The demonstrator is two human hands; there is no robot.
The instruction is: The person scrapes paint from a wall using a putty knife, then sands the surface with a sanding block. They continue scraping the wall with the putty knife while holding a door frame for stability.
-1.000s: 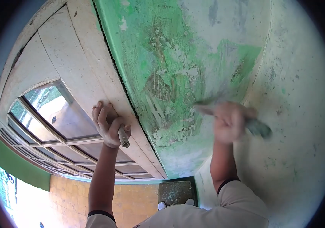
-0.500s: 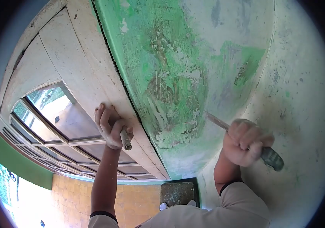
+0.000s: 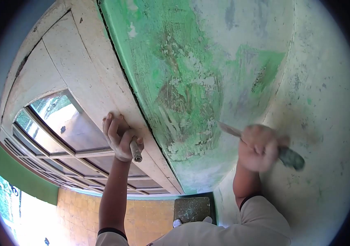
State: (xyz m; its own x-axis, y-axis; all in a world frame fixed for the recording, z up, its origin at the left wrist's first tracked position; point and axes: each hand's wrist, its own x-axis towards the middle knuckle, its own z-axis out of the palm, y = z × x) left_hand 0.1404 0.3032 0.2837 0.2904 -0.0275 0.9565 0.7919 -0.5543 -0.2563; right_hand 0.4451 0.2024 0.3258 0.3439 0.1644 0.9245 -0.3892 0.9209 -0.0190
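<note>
My right hand [image 3: 258, 147], somewhat blurred, is closed around a scraper with a thin pointed-looking blade [image 3: 229, 129] and a dark green handle [image 3: 292, 158]. The blade tip is right at the green painted wall [image 3: 191, 135], beside a patch where the paint has flaked and worn away. My left hand [image 3: 121, 137] rests against the whitish wooden window frame [image 3: 97, 82]. Between its thumb and fingers it grips a short, tube-like stick [image 3: 135, 151], whose hollow-looking end points down toward me.
A paned glass window [image 3: 60, 119] lies to the left. The pale adjoining wall [image 3: 318, 102] meets the green one in a corner on the right. Below, a dark speckled stool [image 3: 191, 209] stands on the yellow tiled floor [image 3: 146, 211], with my feet at its edge.
My right hand has shifted slightly left and up with the scraper, its blade tip sliding a little left along the wall. The left hand stays in place.
</note>
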